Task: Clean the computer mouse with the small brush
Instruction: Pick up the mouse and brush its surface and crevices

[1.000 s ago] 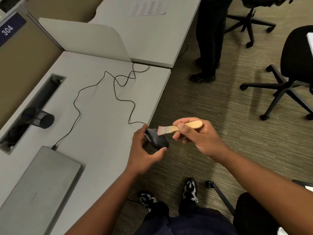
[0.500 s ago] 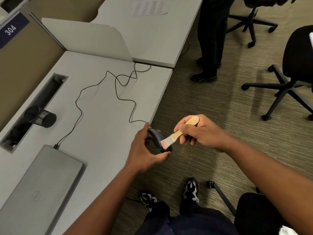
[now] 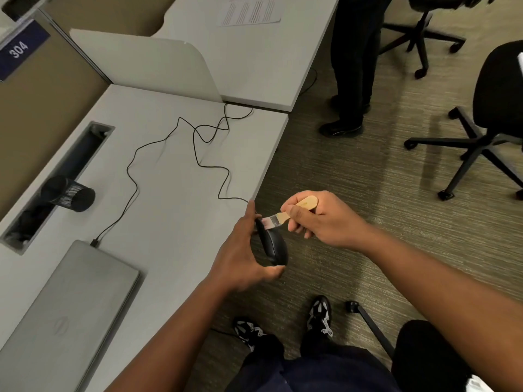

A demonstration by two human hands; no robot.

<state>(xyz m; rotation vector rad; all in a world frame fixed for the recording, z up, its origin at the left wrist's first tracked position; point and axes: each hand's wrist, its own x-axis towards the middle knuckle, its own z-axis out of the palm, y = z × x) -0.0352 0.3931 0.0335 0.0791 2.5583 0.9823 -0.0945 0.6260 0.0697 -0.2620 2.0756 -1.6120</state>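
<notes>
Left hand cups the black mouse off the desk edge; right hand pinches the brush (bristles touching the mouse's far end)

Grey desks are set along the left, divided by a white partition. Striped carpet is laid at right, where black office chairs are placed.

A closed grey laptop lies on the pale grey desk near a black mesh cup, with a black swivel chair apart.
</notes>
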